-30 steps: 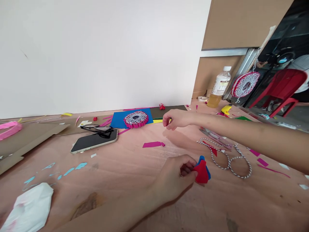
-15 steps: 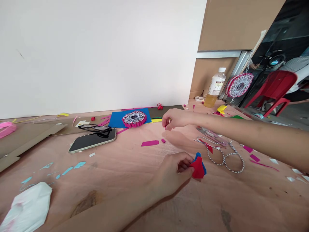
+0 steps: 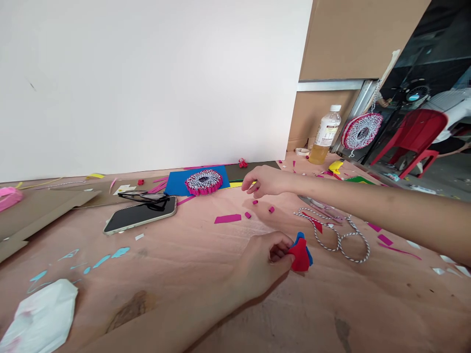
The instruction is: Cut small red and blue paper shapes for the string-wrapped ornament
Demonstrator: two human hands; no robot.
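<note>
My left hand (image 3: 263, 260) is closed on a red cut-out piece (image 3: 300, 256) with a blue cut-out piece (image 3: 309, 256) behind it; I cannot tell if they are paper or foam. Farther from me, my right hand (image 3: 265, 180) hovers over the table with its fingers apart and nothing visible in them. Below it lie small magenta rolls: one roll (image 3: 255, 202) under the fingers, another roll (image 3: 271, 210) to the right and a third roll (image 3: 248, 215) to the left. A flat magenta strip (image 3: 227, 218) lies beside them.
A phone (image 3: 142, 214) and glasses (image 3: 142, 196) lie at left. Behind are a ruffled disc (image 3: 204, 182) on a blue sheet (image 3: 176, 182) and a tall white board (image 3: 147, 83). Striped cord (image 3: 338, 240) loops at right, with a bottle (image 3: 325, 135) beyond. A white tissue (image 3: 44, 314) lies front left.
My right hand has let go of magenta rolls; two more now lie on the table beneath it, and its fingers have spread. My left hand keeps its hold. The view has shifted slightly.
</note>
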